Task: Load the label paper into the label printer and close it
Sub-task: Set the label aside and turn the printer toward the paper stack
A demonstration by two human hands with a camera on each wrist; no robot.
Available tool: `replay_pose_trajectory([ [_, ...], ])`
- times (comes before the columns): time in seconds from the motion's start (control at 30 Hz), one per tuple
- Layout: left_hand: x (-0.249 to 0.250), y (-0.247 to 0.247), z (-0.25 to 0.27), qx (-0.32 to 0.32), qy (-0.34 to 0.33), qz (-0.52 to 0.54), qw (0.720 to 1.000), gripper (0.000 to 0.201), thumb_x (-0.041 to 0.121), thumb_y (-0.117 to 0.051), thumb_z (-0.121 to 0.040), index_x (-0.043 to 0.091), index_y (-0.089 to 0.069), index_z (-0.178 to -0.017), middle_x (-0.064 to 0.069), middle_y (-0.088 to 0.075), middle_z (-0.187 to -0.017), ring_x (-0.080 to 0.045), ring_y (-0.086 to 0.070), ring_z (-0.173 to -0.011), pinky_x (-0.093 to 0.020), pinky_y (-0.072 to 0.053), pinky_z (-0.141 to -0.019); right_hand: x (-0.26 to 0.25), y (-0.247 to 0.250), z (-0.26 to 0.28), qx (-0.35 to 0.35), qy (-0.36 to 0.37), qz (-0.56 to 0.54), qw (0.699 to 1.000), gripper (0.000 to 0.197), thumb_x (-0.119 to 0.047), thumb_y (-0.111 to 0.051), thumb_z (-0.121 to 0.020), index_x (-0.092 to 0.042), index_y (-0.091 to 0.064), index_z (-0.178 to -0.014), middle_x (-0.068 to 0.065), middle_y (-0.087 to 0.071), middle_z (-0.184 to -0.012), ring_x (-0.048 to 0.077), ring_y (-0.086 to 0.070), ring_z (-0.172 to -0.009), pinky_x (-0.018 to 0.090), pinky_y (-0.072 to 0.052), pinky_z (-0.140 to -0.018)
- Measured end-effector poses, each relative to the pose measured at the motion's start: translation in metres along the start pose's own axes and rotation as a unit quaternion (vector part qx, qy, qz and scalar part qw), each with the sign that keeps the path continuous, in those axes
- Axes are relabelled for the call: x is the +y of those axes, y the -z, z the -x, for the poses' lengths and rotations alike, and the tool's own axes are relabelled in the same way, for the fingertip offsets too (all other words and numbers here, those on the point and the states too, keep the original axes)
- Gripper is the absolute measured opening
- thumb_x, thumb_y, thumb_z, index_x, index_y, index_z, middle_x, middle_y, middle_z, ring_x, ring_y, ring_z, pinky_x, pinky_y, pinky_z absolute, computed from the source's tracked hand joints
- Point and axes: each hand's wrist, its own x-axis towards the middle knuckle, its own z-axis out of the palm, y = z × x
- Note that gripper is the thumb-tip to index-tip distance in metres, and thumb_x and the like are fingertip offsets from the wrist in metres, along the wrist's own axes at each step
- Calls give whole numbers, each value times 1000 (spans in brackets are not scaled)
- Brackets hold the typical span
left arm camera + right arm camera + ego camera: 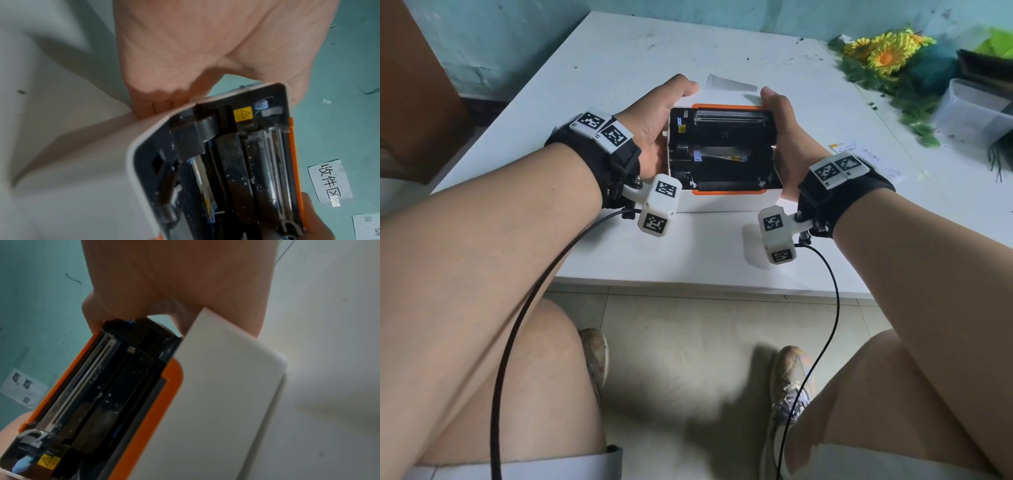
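White and scuffed, the desk (619, 61) carries the label printer (722, 150) near its front edge, lid thrown back so the black inside and the metal bar (729, 118) under the orange trim (726, 107) face up. No roll or sheet of label paper seems to be in the bay yet. A pale strip (729, 83) lies just behind the printer; whether that is the paper, I cannot tell.

The left hand (654, 126) clasps the printer's left side, thumb hooked over the far top corner. Its fingers (152, 107) are pressed together against the white casing. The right hand (780, 137) clasps the other side, thumb up at the far corner, but its fingers are hidden behind the body.

With both hands busy steadying the case, neither is free to fetch paper. Letting go on one side could let the light printer skate or tip toward the desk edge. A thumb near the hinge end could get nipped if the lid drops. Shutting it now would, I think, close it empty.

Off to the right lie printed slips (849, 147), a clear tub (976, 109) and fake sunflowers (887, 48).
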Motion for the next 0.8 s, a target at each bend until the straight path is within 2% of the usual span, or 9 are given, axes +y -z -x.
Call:
replay_pose_trajectory([
  [0.1, 0, 0, 1, -2, 0, -9, 1000, 49, 58, -70, -91, 19, -68, -121, -11, -81, -112, -32, -83, -82, -47, -65, -71, -1, -1, 2, -2, 0, -3, 1000, 51, -71, -51, -98, -25, -74, -98, 9, -83, -113, 30, -80, -106, 51, -59, -105],
  [0.17, 0, 0, 2, -6, 6, -12, 1000, 51, 60, -69, -91, 19, -69, -121, -10, -82, -114, -32, -83, -87, -47, -66, -73, -2, -1, 4, -11, -2, -8, 1000, 51, -70, -50, -99, -25, -74, -100, 9, -83, -114, 30, -80, -107, 52, -59, -103],
  [0.23, 0, 0, 4, -4, 10, -14, 1000, 49, 60, -70, -91, 19, -70, -118, -10, -83, -106, -31, -83, -84, -47, -66, -71, -2, -1, 4, -16, -3, -16, 1000, 52, -69, -49, -99, -24, -73, -106, 9, -82, -116, 30, -80, -108, 53, -60, -101],
  [0.3, 0, -1, 5, -1, 10, -11, 1000, 47, 59, -70, -91, 18, -70, -116, -9, -83, -98, -31, -83, -77, -48, -66, -68, -2, -1, 5, -10, -3, -22, 1000, 51, -68, -50, -100, -24, -73, -105, 10, -83, -115, 29, -80, -107, 52, -62, -99],
  [0.37, -1, -2, 5, 6, 3, -6, 1000, 48, 56, -72, -92, 18, -69, -121, -9, -81, -91, -31, -81, -71, -47, -65, -65, -2, -2, 6, -6, -4, -21, 1000, 50, -68, -49, -100, -24, -74, -100, 9, -83, -112, 29, -80, -106, 50, -62, -97],
  [0.47, 1, -2, 4, 9, -13, -3, 1000, 49, 53, -71, -95, 17, -66, -129, -10, -80, -91, -32, -81, -69, -47, -65, -63, -2, -3, 6, -1, -4, -18, 1000, 50, -68, -50, -100, -25, -75, -94, 10, -83, -112, 31, -79, -109, 51, -62, -98],
  [0.6, 4, -3, 3, 10, -20, -19, 1000, 40, 53, -64, -100, 17, -63, -119, -7, -77, -83, -29, -79, -65, -45, -65, -59, 1, -4, 2, 30, -2, -12, 999, 52, -72, -56, -93, -25, -76, -101, 10, -83, -114, 32, -79, -109, 52, -60, -103],
  [0.7, 6, -4, 2, 12, -28, -16, 999, 29, 46, -62, -104, 18, -66, -104, -8, -77, -86, -29, -79, -68, -45, -67, -63, 5, -9, -1, 77, -7, -23, 997, 63, -75, -64, -83, -21, -76, -114, 8, -84, -107, 29, -82, -97, 48, -64, -96],
  [0.8, 7, -4, 2, 21, -20, 3, 1000, 29, 45, -64, -101, 17, -66, -107, -8, -75, -88, -30, -78, -72, -47, -67, -71, 11, -14, -3, 98, -12, -39, 994, 72, -79, -70, -68, -21, -76, -110, 8, -85, -102, 30, -83, -90, 49, -65, -92],
])
